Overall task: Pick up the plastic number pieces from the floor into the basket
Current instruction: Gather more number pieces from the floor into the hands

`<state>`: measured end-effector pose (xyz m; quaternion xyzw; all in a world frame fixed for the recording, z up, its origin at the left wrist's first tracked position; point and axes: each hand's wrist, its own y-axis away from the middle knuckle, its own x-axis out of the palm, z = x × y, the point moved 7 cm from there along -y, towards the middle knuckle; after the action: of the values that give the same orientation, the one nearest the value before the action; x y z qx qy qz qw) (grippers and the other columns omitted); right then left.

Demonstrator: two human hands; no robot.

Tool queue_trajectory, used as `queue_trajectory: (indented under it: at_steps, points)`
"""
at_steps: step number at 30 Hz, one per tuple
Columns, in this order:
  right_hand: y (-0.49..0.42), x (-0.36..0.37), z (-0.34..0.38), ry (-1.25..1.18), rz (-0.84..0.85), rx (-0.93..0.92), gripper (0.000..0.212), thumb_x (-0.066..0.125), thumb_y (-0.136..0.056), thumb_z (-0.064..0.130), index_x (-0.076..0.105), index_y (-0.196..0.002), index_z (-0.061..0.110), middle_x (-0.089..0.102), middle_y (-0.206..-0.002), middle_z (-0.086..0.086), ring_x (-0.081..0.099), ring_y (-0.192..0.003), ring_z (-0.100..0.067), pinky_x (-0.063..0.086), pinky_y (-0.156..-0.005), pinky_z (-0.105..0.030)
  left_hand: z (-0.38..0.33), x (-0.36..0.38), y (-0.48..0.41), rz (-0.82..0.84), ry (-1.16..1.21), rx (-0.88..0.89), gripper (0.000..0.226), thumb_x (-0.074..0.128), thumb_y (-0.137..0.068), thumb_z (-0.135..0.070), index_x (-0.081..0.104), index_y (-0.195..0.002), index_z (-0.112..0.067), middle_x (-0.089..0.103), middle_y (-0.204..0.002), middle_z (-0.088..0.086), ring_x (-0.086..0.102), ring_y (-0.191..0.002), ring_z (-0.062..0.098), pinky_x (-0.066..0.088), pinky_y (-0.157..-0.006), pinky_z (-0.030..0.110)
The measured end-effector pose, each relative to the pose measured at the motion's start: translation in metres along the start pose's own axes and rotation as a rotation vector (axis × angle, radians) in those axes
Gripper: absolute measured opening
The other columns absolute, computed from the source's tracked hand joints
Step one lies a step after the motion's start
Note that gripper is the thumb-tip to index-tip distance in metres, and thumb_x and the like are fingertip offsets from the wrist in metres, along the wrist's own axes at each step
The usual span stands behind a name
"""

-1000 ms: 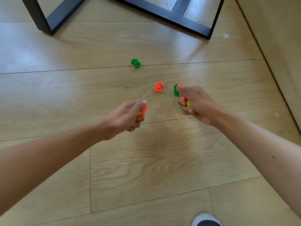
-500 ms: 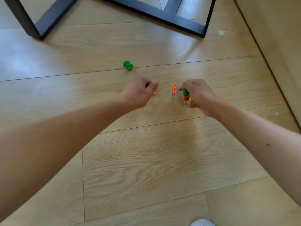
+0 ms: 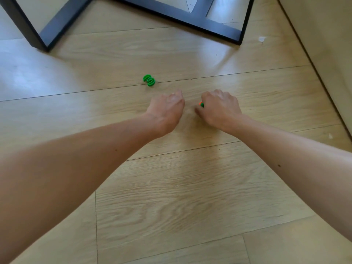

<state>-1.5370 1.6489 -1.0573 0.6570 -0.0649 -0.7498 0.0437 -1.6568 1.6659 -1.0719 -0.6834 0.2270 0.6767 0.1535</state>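
A green number piece (image 3: 149,80) lies on the wooden floor, just beyond and left of my hands. My left hand (image 3: 167,109) hovers low over the floor with its back to the camera and its fingers curled under. The orange piece it held earlier is hidden beneath it. My right hand (image 3: 221,107) is a short gap to the right, fingers curled round a small bunch of number pieces (image 3: 201,104), of which a green and an orange tip show at the thumb side. No basket is in view.
A black metal table frame (image 3: 190,17) stands on the floor beyond the green piece. A beige wall or cabinet base (image 3: 323,44) runs along the right side. A small white scrap (image 3: 262,39) lies near the frame's corner.
Both hands have moved forward and closer together. The orange number pieces that lay between them are no longer visible on the floor. The green piece on the floor has not moved.
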Motion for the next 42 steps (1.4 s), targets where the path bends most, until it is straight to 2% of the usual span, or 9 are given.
queue_trajectory:
  at_steps: [4, 8, 11, 15, 19, 23, 32, 38, 42]
  points:
    - [0.006, 0.0, -0.014, -0.218, -0.028, 0.13, 0.032, 0.05, -0.087, 0.038, 0.051, -0.071, 0.01, 0.05, -0.069, -0.002, 0.051, -0.067, -0.029, 0.034, -0.058, -0.033, 0.024, -0.018, -0.01, -0.049, 0.131, -0.045, 0.023, 0.052, -0.091, -0.021, 0.047, -0.107, -0.006, 0.064, -0.095, 0.019, 0.062, -0.086, 0.039, 0.033, -0.058, 0.036]
    - [0.017, -0.004, -0.018, -0.359, -0.052, 0.152, 0.032, 0.049, -0.087, 0.033, 0.055, -0.067, 0.009, 0.054, -0.063, -0.004, 0.052, -0.06, -0.026, 0.037, -0.051, -0.033, 0.082, -0.042, -0.034, -0.185, 0.078, -0.148, 0.023, 0.049, -0.088, -0.021, 0.05, -0.101, -0.002, 0.061, -0.092, 0.027, 0.06, -0.083, 0.045, 0.034, -0.061, 0.037]
    - [0.021, -0.01, -0.019, -0.403, -0.052, 0.162, 0.031, 0.049, -0.084, 0.03, 0.048, -0.059, 0.01, 0.049, -0.055, -0.002, 0.046, -0.054, -0.025, 0.036, -0.049, -0.033, 0.105, -0.03, -0.047, -0.117, -0.054, -0.158, 0.027, 0.047, -0.09, -0.026, 0.051, -0.1, -0.001, 0.061, -0.095, 0.027, 0.06, -0.087, 0.044, 0.035, -0.063, 0.037]
    - [0.022, -0.017, -0.02, -0.427, -0.043, 0.166, 0.031, 0.048, -0.084, 0.029, 0.052, -0.066, 0.003, 0.052, -0.059, -0.007, 0.046, -0.056, -0.027, 0.042, -0.051, -0.035, 0.11, -0.008, -0.051, -0.061, -0.118, -0.138, 0.045, 0.041, -0.092, -0.03, 0.044, -0.125, 0.0, 0.063, -0.097, 0.026, 0.061, -0.09, 0.044, 0.034, -0.065, 0.037]
    - [0.026, -0.022, -0.025, -0.435, -0.051, 0.175, 0.031, 0.047, -0.083, 0.029, 0.053, -0.069, 0.002, 0.053, -0.062, -0.01, 0.046, -0.056, -0.025, 0.042, -0.05, -0.038, 0.106, -0.008, -0.05, -0.121, -0.079, -0.091, 0.029, 0.032, -0.093, -0.03, 0.046, -0.105, -0.007, 0.063, -0.086, 0.024, 0.061, -0.077, 0.041, 0.031, -0.057, 0.034]
    - [0.03, -0.022, -0.029, -0.438, -0.049, 0.175, 0.033, 0.047, -0.084, 0.029, 0.059, -0.077, -0.001, 0.064, -0.072, -0.018, 0.051, -0.059, -0.031, 0.05, -0.055, -0.044, 0.098, -0.008, -0.044, -0.133, -0.143, -0.057, 0.046, 0.031, -0.097, -0.052, 0.046, -0.101, -0.009, 0.064, -0.086, 0.021, 0.062, -0.079, 0.04, 0.029, -0.055, 0.035]
    - [0.038, -0.029, -0.034, -0.501, -0.062, 0.198, 0.033, 0.047, -0.082, 0.027, 0.053, -0.073, -0.004, 0.051, -0.062, -0.008, 0.042, -0.056, -0.023, 0.04, -0.05, -0.037, 0.096, -0.006, -0.049, 0.02, -0.012, -0.068, 0.039, 0.045, -0.098, -0.037, 0.051, -0.105, 0.001, 0.06, -0.106, 0.03, 0.059, -0.093, 0.044, 0.034, -0.066, 0.037]
    - [0.052, -0.03, -0.026, -0.814, 0.079, 0.212, 0.03, 0.046, -0.083, 0.021, 0.045, -0.072, -0.007, 0.046, -0.06, -0.009, 0.037, -0.053, -0.018, 0.03, -0.048, -0.035, 0.093, -0.026, -0.025, -0.05, 0.181, -0.049, 0.041, 0.045, -0.096, -0.045, 0.051, -0.093, -0.004, 0.056, -0.074, 0.016, 0.048, -0.061, 0.027, 0.036, -0.056, 0.035]
    - [0.065, -0.039, 0.001, -0.718, 0.096, 0.066, 0.031, 0.047, -0.085, 0.02, 0.046, -0.076, -0.01, 0.047, -0.057, -0.007, 0.035, -0.046, -0.017, 0.029, -0.045, -0.03, 0.084, -0.032, 0.021, 0.015, 0.232, 0.009, 0.038, 0.044, -0.094, -0.048, 0.048, -0.091, -0.01, 0.047, -0.066, 0.0, 0.047, -0.054, 0.015, 0.029, -0.044, 0.028]
